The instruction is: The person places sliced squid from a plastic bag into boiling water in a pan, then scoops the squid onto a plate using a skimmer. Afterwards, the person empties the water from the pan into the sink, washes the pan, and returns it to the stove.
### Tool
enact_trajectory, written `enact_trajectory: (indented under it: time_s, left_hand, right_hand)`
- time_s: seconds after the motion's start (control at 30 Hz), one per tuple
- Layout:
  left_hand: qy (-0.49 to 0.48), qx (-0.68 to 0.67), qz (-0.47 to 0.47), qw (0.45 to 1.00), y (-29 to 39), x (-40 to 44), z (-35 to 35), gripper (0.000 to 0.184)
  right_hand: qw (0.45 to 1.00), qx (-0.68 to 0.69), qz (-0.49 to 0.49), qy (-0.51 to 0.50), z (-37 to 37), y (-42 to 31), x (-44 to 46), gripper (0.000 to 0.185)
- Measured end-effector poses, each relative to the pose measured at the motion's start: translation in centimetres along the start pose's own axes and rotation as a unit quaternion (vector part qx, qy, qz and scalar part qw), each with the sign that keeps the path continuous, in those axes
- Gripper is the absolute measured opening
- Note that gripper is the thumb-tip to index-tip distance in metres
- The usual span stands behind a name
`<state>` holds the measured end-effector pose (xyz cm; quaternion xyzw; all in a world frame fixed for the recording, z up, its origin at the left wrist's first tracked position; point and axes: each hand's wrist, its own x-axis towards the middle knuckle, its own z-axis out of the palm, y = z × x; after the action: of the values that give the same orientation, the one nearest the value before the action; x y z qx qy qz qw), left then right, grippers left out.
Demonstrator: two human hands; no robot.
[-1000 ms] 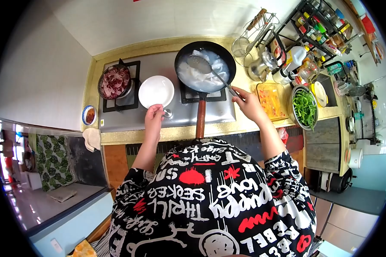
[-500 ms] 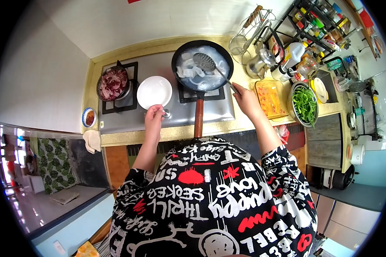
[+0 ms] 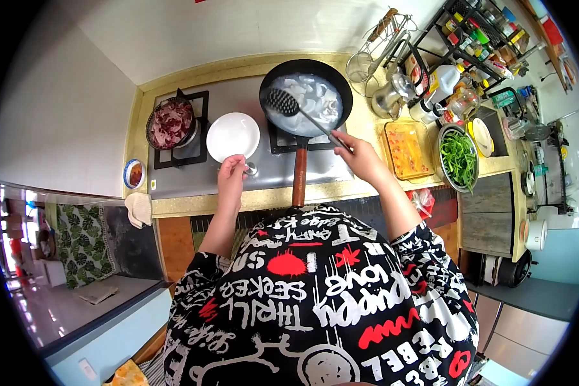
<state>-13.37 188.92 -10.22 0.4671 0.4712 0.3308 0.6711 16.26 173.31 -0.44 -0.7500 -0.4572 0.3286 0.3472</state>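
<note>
My right hand (image 3: 359, 156) grips the handle of a slotted skimmer (image 3: 283, 101), whose perforated head is over the left side of a black wok (image 3: 348, 103). Pale, soft white pieces lie in cloudy liquid in the wok. The wok's brown wooden handle (image 3: 300, 177) points toward me. With its fingers closed on the near rim, my left hand (image 3: 232, 174) holds a white plate (image 3: 233, 137) over the steel stove, left of the wok. The plate has nothing on it.
Dark red meat fills a bowl (image 3: 171, 123) at the left burner, with a small sauce bowl (image 3: 134, 174) nearby. Right of the wok are a metal pitcher (image 3: 392, 98), a glass dish (image 3: 408, 151) of orange-yellow food, and a bowl of green vegetables (image 3: 457, 158).
The skimmer's head has moved left across the wok, turning its perforated face. My right hand has shifted left with it. My left hand and the plate have stayed nearly still.
</note>
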Motion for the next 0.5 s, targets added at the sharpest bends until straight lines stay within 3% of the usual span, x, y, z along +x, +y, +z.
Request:
enact_trajectory:
  time_s: [0.13, 0.27, 0.5]
  left_hand:
    - [0.0, 0.007, 0.011, 1.0, 0.1, 0.2, -0.1, 0.013]
    - [0.002, 0.004, 0.015, 1.0, 0.0, 0.3, -0.4, 0.013]
    - [-0.005, 0.0, 0.01, 1.0, -0.7, 0.6, -0.4, 0.013]
  right_hand:
    - [0.996, -0.091, 0.012, 0.01, -0.8, 0.6, -0.3, 0.044]
    - [0.982, -0.17, 0.018, 0.082, -2.3, 1.0, -0.3, 0.04]
    - [0.941, -0.227, -0.08, 0.239, -2.9, 2.8, 1.0, 0.039]
